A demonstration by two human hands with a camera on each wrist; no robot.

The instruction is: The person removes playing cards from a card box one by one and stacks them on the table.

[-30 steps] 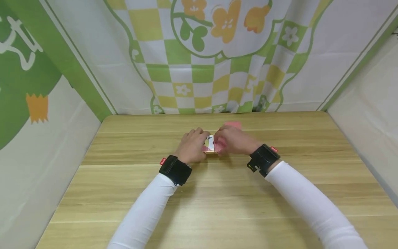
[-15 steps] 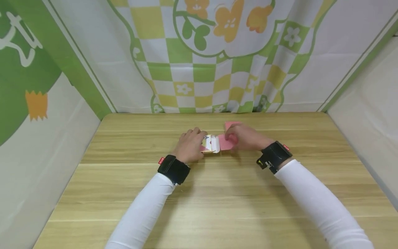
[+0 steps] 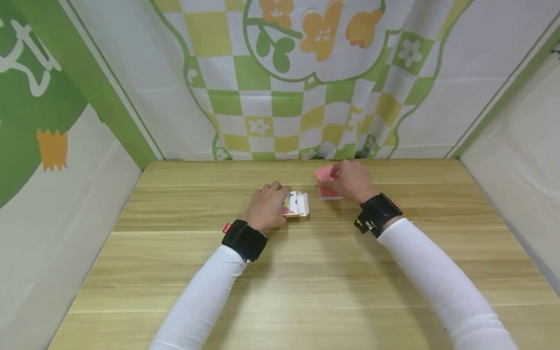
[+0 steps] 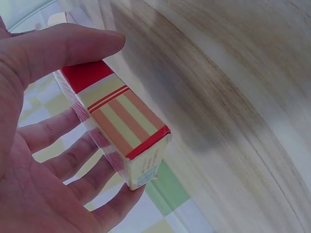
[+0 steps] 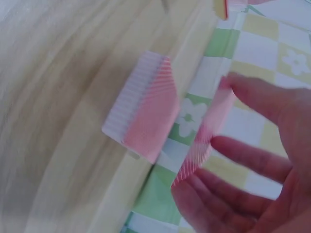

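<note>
My left hand [image 3: 265, 208] grips a playing card box [image 3: 290, 205] lying on the table, thumb along its near side and fingers on the far side. The box's open white end flap [image 3: 304, 204] points right; the left wrist view shows its striped red-and-cream side [image 4: 119, 114]. To the right, a stack of red-backed playing cards [image 5: 146, 107] lies on the table. Just over and beside that stack, my right hand [image 3: 352, 181] pinches a thin red-backed playing card [image 5: 206, 131] between thumb and fingers. Whether it is a single card I cannot tell.
The wooden table [image 3: 302, 282] ends at a patterned curtain [image 3: 280, 107] close behind the card stack. White cloth walls [image 3: 520, 121] stand on both sides. Each wrist wears a black strap [image 3: 245, 240].
My right hand has drawn a card rightward from the box's end, then carried it up and over to the stack. The flap has come into view. My left hand stays almost still.
</note>
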